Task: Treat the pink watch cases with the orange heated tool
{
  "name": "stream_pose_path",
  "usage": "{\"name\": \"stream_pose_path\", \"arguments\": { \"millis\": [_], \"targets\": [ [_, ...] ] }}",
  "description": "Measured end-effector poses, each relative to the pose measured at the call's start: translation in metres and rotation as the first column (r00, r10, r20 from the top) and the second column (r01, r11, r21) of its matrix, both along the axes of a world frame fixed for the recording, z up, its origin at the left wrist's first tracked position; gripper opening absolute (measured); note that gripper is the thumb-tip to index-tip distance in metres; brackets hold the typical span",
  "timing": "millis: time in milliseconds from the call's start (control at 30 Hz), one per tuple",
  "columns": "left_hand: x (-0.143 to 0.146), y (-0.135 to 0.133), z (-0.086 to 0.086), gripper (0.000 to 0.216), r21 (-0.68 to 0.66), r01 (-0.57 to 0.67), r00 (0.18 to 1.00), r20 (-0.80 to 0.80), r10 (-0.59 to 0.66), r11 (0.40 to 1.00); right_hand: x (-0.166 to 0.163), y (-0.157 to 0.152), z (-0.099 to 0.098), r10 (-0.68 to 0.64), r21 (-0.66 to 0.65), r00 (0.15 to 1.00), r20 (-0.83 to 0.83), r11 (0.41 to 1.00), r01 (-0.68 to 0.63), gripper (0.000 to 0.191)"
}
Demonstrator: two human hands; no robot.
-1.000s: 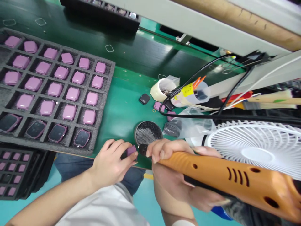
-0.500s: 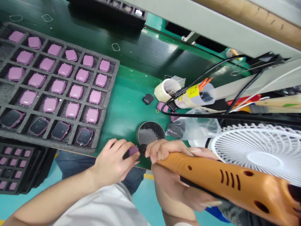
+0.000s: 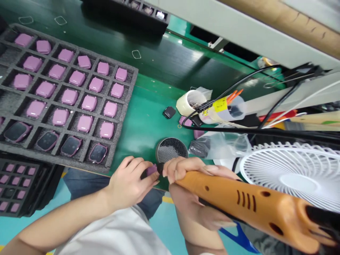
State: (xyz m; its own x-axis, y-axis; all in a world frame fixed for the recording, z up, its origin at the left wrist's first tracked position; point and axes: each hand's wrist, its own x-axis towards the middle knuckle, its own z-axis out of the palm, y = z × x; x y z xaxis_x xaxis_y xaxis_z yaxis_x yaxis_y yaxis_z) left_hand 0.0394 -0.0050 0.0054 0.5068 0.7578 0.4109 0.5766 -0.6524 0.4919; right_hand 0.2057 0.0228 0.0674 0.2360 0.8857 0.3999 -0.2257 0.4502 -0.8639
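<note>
Pinched between the fingers of my left hand (image 3: pixel 132 179) is a purple watch case (image 3: pixel 151 170), held over the front edge of the bench. My right hand (image 3: pixel 190 187) is wrapped round an orange electric screwdriver (image 3: pixel 233 198), held nearly level, its body reaching to the lower right. The dark tip (image 3: pixel 160 168) of the tool meets or nearly meets the side of the watch case; contact cannot be made out. Just behind both hands stands a round dark bowl (image 3: pixel 171 150) of small dark parts. Left of my left hand lies a grey foam tray (image 3: pixel 117 141) holding purple watch cases, several with dark screens up.
At the right, a white fan (image 3: pixel 297 177) stands close to the tool. Behind the bowl are a cream cup (image 3: pixel 187 102), a clear cup of orange-handled tools (image 3: pixel 236 106), a plastic bag (image 3: pixel 223 140) and a black cable (image 3: pixel 239 130). Stacked trays (image 3: pixel 39 191) stand lower left.
The whole view has shifted slightly, so the tray and bench items sit a little further right. The screwdriver's rear end has swung slightly to the left and down. Both hands keep their grips.
</note>
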Motion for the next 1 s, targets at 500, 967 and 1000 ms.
{"name": "stream_pose_path", "arguments": {
  "millis": [500, 967, 1000],
  "targets": [
    [-0.005, 0.001, 0.0, 0.017, -0.034, 0.046, 0.998, -0.037, -0.047, 0.998, 0.039, 0.027, -0.013, -0.195, 0.074, 0.981, -0.023, 0.978, 0.196, 0.046],
    [-0.003, 0.0, -0.001, 0.014, -0.028, 0.021, 1.0, 0.015, -0.02, 0.999, 0.039, 0.029, -0.015, -0.246, 0.052, 0.969, -0.003, 0.968, 0.245, 0.048],
    [-0.002, 0.0, -0.001, 0.013, -0.024, 0.017, 1.0, 0.014, -0.016, 1.0, 0.039, 0.028, -0.016, -0.244, 0.05, 0.97, -0.008, 0.969, 0.244, 0.048]
  ]
}}
